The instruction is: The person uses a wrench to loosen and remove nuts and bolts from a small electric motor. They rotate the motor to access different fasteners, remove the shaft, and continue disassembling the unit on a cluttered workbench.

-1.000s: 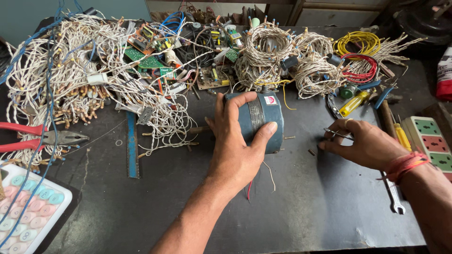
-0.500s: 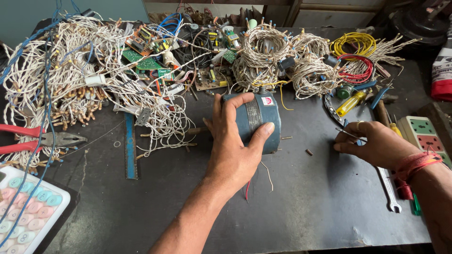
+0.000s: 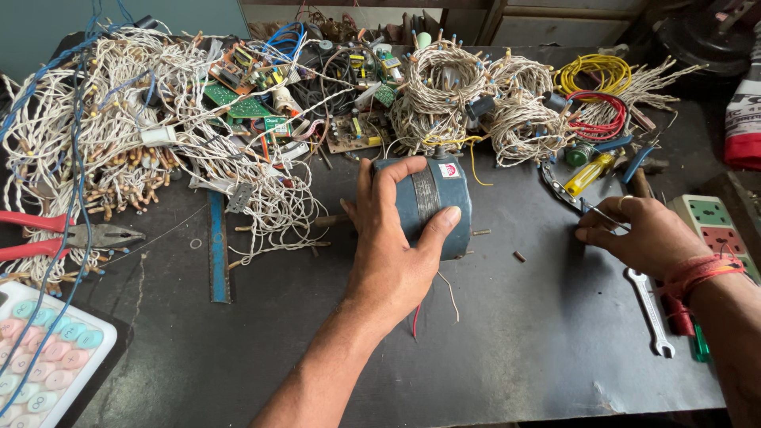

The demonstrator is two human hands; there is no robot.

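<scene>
Left hand (image 3: 388, 254) clamped over a small blue motor (image 3: 432, 206), thumb on the near end, fingers wrapped across the top, so a firm closed grip pinning it on its side to the black bench (image 3: 507, 349). Thin red and white leads (image 3: 432, 305) trailing out from under the palm. Right hand (image 3: 646, 238) well off to the side of that grip, fingers curled shut around something thin and metallic, maybe tweezers or a wire, honestly too small to tell. Flat spanner (image 3: 652, 311) just under that wrist, yellow screwdriver (image 3: 588, 173) a bit beyond it, power strip (image 3: 713, 230) further out. Beyond the motor, bundles of twisted white wire (image 3: 444, 95) and green circuit boards (image 3: 246, 103); far off on the other side, red-handled pliers (image 3: 63, 234) and a blue ruler (image 3: 216, 246). Looks like the hold-steady-and-fetch-a-tool stage, motor casing not opened yet. Next move probably needs the motor kept from rolling while the tool gets brought across to it.
</scene>
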